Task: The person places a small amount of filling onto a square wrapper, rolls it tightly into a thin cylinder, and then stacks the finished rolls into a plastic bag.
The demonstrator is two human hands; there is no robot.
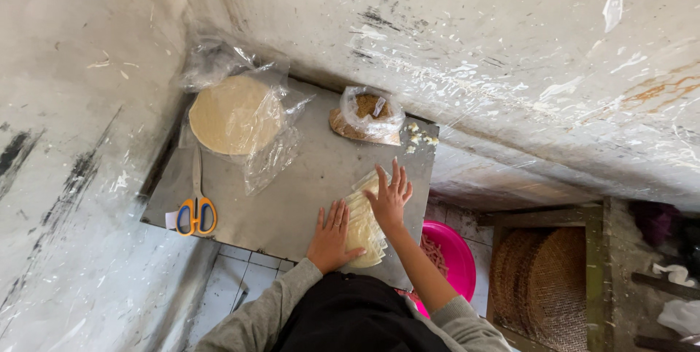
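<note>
On a grey metal table (292,177) lies a row of pale, thin wrapper pieces (362,229), overlapped like fanned cards. My left hand (332,239) rests flat on the table at the row's left edge, fingers apart. My right hand (390,195) presses flat on the upper end of the row, fingers spread. Neither hand grips anything.
A stack of round pale wrappers (233,115) sits in a clear plastic bag at the table's far left. Orange-handled scissors (195,210) lie near the left edge. A small bag of brown filling (367,115) stands at the back. A pink basin (450,253) and woven trays (539,275) sit below right.
</note>
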